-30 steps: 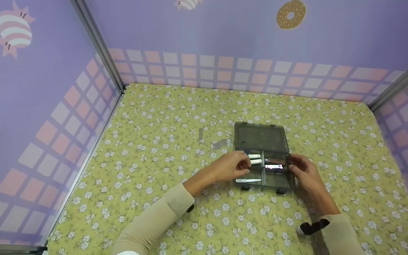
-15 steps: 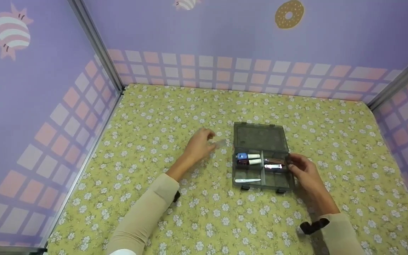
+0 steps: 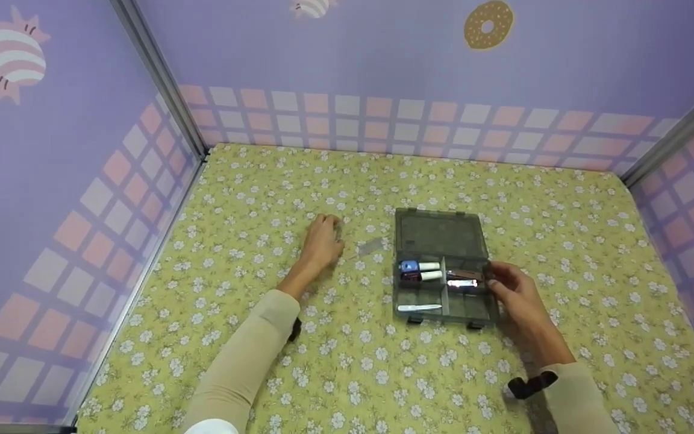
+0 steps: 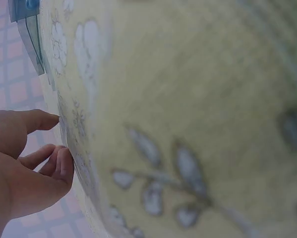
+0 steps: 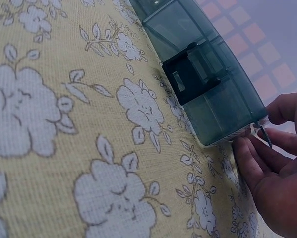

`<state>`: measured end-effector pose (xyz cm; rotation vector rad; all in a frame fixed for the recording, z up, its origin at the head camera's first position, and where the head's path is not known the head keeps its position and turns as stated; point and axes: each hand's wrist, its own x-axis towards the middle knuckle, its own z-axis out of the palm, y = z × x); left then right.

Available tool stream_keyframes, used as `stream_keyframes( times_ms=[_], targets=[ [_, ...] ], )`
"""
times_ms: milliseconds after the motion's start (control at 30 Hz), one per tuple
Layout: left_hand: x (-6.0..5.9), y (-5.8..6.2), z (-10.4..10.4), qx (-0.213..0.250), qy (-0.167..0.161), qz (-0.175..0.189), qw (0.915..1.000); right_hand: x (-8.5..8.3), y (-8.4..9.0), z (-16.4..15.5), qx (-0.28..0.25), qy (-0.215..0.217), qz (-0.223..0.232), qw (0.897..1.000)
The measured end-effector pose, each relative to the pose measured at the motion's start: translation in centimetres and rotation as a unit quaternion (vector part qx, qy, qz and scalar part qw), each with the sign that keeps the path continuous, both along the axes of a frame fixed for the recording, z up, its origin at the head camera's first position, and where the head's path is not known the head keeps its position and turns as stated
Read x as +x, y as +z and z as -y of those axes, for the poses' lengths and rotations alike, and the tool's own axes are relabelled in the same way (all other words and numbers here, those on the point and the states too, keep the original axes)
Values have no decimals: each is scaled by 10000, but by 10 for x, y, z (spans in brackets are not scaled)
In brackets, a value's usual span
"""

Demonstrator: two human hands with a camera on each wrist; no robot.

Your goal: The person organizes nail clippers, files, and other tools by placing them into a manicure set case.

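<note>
My left hand [image 3: 321, 242] lies left of centre on the desk [image 3: 262, 199], its grip loosely curled on the yellow flowered cloth and clamped on nothing; a small clear strip [image 3: 370, 246] lies just beside it. My right hand [image 3: 512, 293] is right of centre, its grip pinching the right edge of the open grey box [image 3: 443, 235], which sits mid-frame. Purple walls [image 3: 383, 54] with pink checks and a doughnut print [image 3: 488, 24] close in the desk.
</note>
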<state>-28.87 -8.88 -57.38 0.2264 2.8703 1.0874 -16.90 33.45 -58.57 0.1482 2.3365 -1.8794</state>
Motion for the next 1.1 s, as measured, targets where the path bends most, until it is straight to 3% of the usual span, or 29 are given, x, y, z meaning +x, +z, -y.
stream_keyframes(
  times_ms=[300, 567, 733, 1100],
  targets=[
    [1, 4, 4, 388, -79, 209, 9990, -1, 2, 1, -158, 12, 6, 9999],
    [3, 8, 5, -403, 75, 211, 9989, -1, 2, 0, -81, 99, -64, 9999],
    [4, 9, 6, -510, 15, 201, 9985, 0, 0, -1, 87, 135, -250, 9996],
    [6, 6, 12, 154, -405, 329, 9985, 0, -3, -2, 68, 160, -306, 9994]
  ],
)
